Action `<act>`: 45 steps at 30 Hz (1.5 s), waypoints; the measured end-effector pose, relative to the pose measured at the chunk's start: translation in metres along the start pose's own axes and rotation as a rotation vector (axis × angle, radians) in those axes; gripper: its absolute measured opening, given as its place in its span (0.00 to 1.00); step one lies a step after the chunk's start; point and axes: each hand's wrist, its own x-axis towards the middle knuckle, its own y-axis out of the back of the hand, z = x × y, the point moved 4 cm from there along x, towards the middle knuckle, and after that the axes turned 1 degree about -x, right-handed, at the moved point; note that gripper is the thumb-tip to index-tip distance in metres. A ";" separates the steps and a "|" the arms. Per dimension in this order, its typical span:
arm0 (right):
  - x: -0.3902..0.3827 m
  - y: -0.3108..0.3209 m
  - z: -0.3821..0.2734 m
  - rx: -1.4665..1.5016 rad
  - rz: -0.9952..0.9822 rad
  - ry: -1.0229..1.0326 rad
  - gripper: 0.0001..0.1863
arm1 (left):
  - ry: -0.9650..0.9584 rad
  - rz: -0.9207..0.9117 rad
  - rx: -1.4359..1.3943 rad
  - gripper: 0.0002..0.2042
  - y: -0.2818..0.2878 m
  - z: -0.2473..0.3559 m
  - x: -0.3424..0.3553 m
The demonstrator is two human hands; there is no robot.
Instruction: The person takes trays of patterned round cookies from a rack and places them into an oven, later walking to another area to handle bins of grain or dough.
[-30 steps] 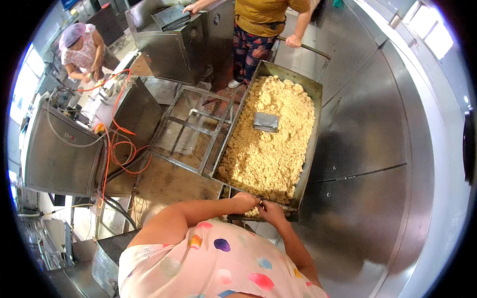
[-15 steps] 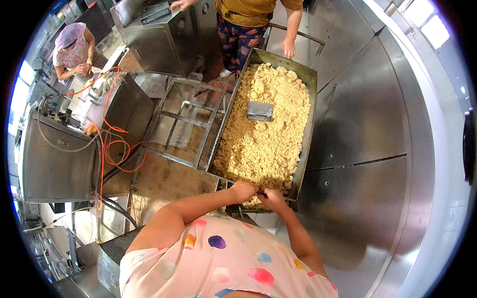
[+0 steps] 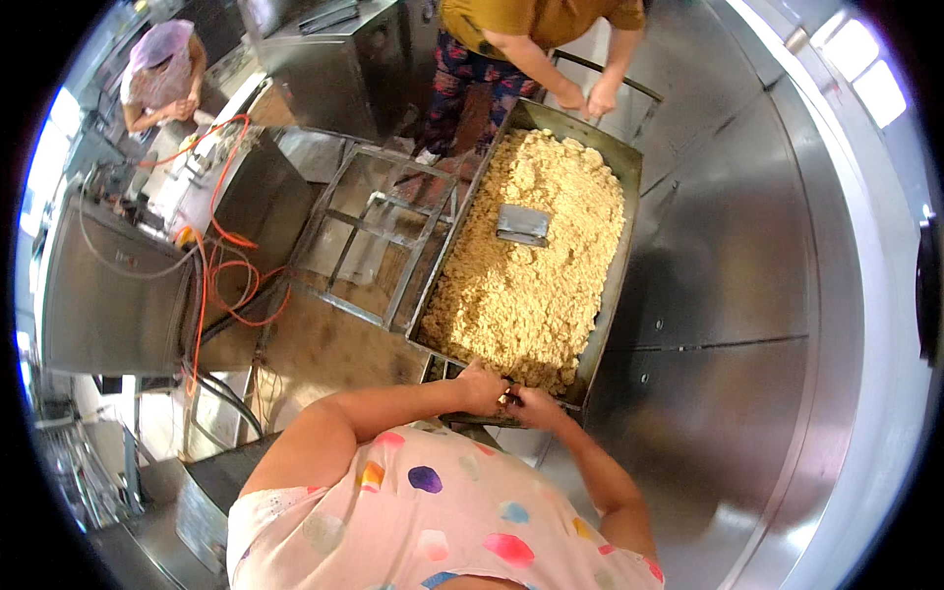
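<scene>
I view the work area from the head camera. The metal tray (image 3: 623, 157) extends from the centre to the upper centre of the frame and carries yellow, crumbly material (image 3: 551, 305). A grey metal block (image 3: 522, 225) rests on the material. The left hand (image 3: 482, 387) and right hand (image 3: 536, 406) meet at the tray's near end, lower centre. Their fingers are curled narrow; I cannot tell what they grip. A steel-bar stand (image 3: 374, 225) sits just left of the tray, beside a brown, stained surface (image 3: 329, 359). Steel panels (image 3: 728, 246) line the right side. A steel cabinet (image 3: 108, 295) occupies the left, an orange hose (image 3: 234, 239) looping beside it. One co-worker (image 3: 536, 39) stands at upper centre, hands near the tray's far end; a second person (image 3: 162, 84) is at upper left.
</scene>
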 end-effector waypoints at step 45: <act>0.025 -0.068 -0.346 -0.389 -0.172 -0.145 0.15 | 0.094 0.527 -0.527 0.10 0.065 -0.114 -0.315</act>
